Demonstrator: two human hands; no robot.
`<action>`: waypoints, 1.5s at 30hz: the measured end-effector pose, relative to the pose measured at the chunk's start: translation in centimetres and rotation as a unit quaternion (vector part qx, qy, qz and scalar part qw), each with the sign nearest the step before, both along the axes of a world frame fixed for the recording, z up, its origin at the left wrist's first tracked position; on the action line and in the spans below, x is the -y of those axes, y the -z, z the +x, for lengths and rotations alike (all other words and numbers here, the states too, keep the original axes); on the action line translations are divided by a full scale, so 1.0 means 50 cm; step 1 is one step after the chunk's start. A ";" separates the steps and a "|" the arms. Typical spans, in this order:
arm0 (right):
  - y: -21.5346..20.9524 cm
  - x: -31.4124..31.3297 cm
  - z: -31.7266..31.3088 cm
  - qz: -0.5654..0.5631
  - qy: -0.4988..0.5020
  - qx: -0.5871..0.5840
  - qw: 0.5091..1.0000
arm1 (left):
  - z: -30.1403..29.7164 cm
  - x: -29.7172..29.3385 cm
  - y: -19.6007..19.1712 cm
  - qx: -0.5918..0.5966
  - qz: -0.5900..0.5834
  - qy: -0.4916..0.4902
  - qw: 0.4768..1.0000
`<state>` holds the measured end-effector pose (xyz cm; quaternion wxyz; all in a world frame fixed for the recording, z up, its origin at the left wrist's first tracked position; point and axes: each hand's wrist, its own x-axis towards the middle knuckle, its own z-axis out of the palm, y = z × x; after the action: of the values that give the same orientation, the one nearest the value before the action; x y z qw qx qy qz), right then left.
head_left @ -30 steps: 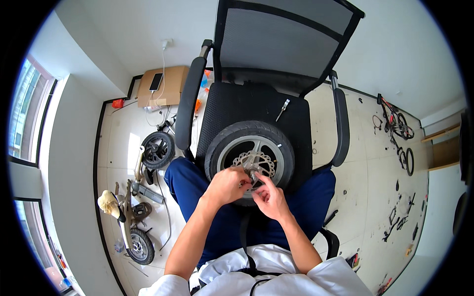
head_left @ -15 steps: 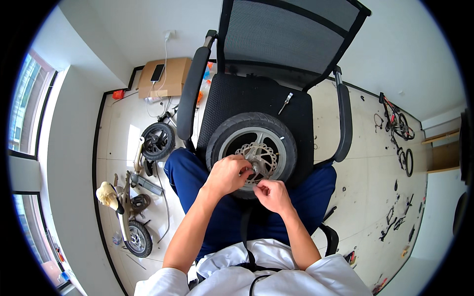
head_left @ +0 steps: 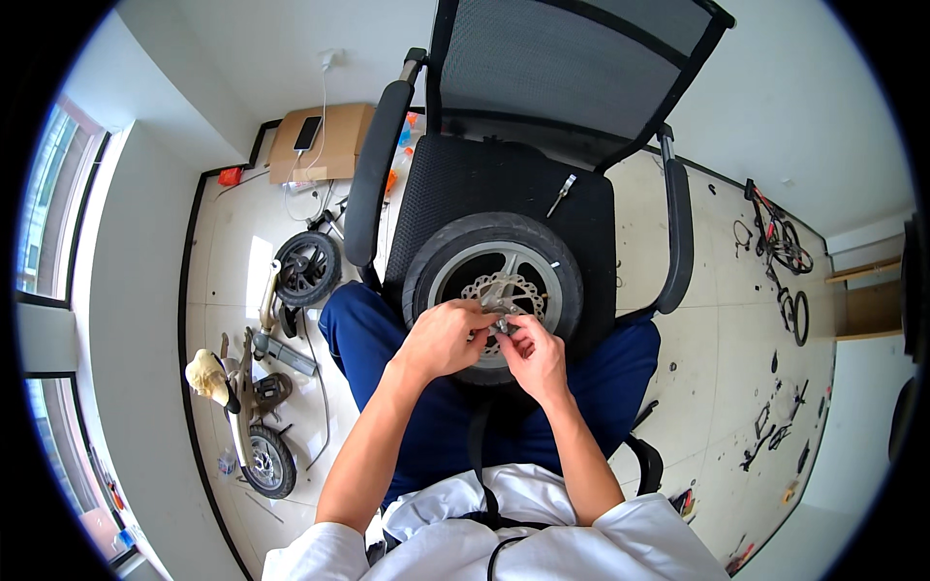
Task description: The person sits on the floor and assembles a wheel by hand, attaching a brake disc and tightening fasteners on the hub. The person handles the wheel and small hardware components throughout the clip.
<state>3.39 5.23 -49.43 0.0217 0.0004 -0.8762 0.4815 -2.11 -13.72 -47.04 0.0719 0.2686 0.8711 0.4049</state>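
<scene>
Small wheel [head_left: 494,281] lies flat on the office chair [head_left: 504,184] seat, against my knees. Both hands at its hub: left hand [head_left: 441,337] and right hand [head_left: 531,353] pinch a small metal part over the brake disc [head_left: 504,290]. Fitting step, I judge; next needs fine alignment. Fingers hide the part; can't identify it.

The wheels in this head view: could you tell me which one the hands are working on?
The large wheel lying flat on the black chair seat, where both hands meet at its brake disc. The smaller wheel lies untouched on the floor.
</scene>
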 end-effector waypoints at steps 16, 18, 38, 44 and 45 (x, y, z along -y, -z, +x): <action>-0.030 -0.034 -0.050 0.122 -0.110 -0.104 0.981 | -0.003 -0.008 -0.007 0.175 0.032 -0.021 0.984; -0.036 -0.049 -0.063 0.140 -0.147 -0.119 0.972 | -0.001 -0.009 0.000 0.163 0.039 -0.019 0.986; -0.039 -0.141 -0.117 -0.029 0.180 -0.076 0.980 | -0.003 0.009 0.000 0.053 0.021 -0.033 0.998; -0.026 -0.187 -0.057 -0.021 0.149 -0.050 0.987 | -0.001 -0.008 -0.004 0.068 0.029 -0.032 0.997; -0.009 -0.172 -0.031 -0.021 0.134 -0.046 0.990 | 0.003 -0.012 -0.004 0.072 0.035 -0.025 0.996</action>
<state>1.81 13.82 -48.96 0.1263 -0.0955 -0.8562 0.4918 -1.97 -13.10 -46.82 0.1148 0.2195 0.8553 0.4551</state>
